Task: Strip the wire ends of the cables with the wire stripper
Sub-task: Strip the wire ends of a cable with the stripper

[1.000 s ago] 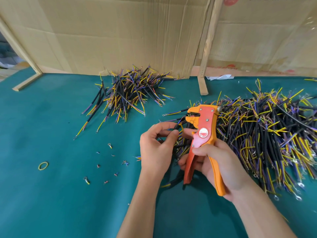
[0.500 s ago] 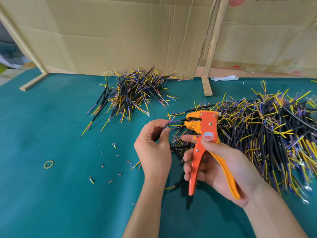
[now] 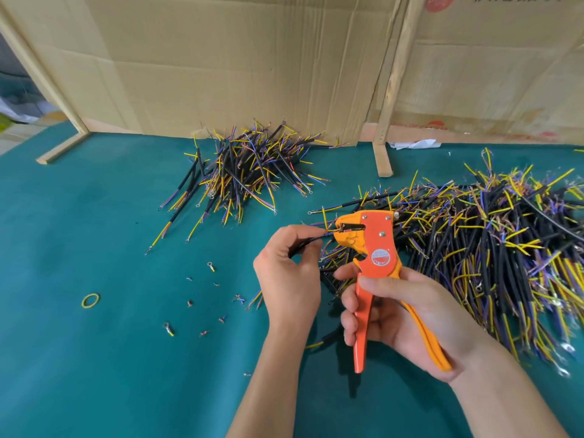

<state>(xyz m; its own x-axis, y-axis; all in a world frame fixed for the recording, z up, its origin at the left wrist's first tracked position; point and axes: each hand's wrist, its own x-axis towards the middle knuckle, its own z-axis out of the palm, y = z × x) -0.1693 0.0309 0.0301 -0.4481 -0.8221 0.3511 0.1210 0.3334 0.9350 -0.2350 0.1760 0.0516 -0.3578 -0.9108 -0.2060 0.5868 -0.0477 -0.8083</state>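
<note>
My right hand [image 3: 401, 314] grips the handles of an orange wire stripper [image 3: 376, 248], which stands upright with its jaws pointing left. My left hand [image 3: 287, 273] pinches a short black cable [image 3: 311, 241] between thumb and fingers. The cable's coloured wire ends sit in the stripper's jaws [image 3: 343, 229]. A large pile of black cables with yellow and purple wires [image 3: 493, 248] lies to the right, partly behind the stripper. A smaller pile of the same cables [image 3: 246, 172] lies at the back centre.
Small cut wire bits and ring terminals [image 3: 202, 298] are scattered on the green mat [image 3: 94, 358] left of my hands. A yellow rubber band [image 3: 90, 300] lies further left. Cardboard sheets [image 3: 237, 64] and a wooden post [image 3: 384, 153] stand along the back.
The stripper's handles have spread apart. My left hand has brought the cable's end into the jaws. The view has shifted slightly to the left.
</note>
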